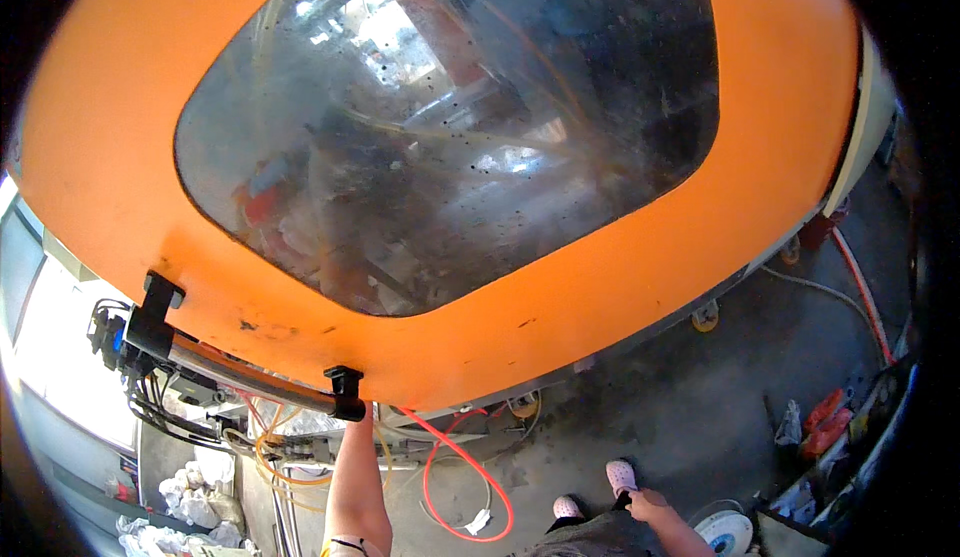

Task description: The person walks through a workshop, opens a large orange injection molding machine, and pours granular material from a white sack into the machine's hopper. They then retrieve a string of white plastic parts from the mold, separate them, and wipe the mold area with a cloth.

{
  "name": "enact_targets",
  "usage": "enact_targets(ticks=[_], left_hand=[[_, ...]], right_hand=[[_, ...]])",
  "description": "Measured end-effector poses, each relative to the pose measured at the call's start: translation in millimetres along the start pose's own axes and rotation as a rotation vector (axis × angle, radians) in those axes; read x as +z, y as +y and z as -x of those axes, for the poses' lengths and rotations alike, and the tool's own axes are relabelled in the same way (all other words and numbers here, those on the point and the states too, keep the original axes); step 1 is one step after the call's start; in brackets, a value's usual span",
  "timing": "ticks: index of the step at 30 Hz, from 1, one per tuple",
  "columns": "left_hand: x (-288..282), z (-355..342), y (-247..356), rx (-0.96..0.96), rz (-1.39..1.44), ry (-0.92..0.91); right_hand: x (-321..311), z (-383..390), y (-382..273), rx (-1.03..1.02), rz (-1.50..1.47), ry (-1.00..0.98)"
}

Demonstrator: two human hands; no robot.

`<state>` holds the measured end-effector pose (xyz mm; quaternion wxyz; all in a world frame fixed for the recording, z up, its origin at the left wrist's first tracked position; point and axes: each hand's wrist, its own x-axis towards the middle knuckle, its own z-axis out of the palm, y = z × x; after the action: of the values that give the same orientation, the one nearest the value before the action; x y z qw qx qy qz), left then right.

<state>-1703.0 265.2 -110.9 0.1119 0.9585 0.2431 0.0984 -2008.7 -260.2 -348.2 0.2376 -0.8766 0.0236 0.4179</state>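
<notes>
A large orange machine door (600,297) with a scuffed dark window (450,157) fills the upper view. Along its lower left runs a bar handle (255,372) on black mounts. My left forearm rises from the bottom, and my left hand (366,415) is at the handle's right end, mostly hidden behind it and the door edge, so its fingers cannot be seen. My right hand (645,505) is low at the right, beside my dark clothing, with fingers curled; whatever they hold, if anything, is too small to make out.
Cables and black fittings (140,357) hang at left, near white bags (190,492). Red hose (470,462) loops below the door. A red-and-white hose (865,297), casters (705,317), red items (825,422) and a white round object (722,535) are at right. My pink clogs (620,477) stand on grey floor.
</notes>
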Motion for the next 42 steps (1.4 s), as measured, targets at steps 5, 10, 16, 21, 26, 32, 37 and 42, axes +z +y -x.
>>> enact_targets(ticks=[5, 10, 16, 21, 26, 32, 37, 42], left_hand=[[-3, -2, -6, -0.043, 0.005, -0.010], [1, 12, -10, -0.093, 0.035, -0.042], [-1, 15, -15, -0.106, 0.044, -0.046], [-1, 5, -23, -0.099, 0.012, -0.035], [-3, -6, -27, -0.078, -0.007, -0.017], [-3, -10, -33, -0.080, -0.022, -0.012], [-4, -11, -35, -0.084, -0.028, -0.012], [-3, -14, -36, -0.090, -0.029, -0.011]], right_hand=[[-13, 0, -2, -0.012, -0.050, -0.007], [-10, -12, 0, -0.019, -0.036, 0.054], [-27, -2, -7, -0.036, 0.007, -0.080], [-23, -2, -5, -0.016, -0.023, -0.085], [-14, -11, -5, -0.062, -0.015, -0.058], [-14, -11, -9, -0.014, -0.022, -0.020], [-12, -13, -10, -0.039, 0.016, -0.013], [-17, -6, -11, 0.006, 0.006, -0.052]])
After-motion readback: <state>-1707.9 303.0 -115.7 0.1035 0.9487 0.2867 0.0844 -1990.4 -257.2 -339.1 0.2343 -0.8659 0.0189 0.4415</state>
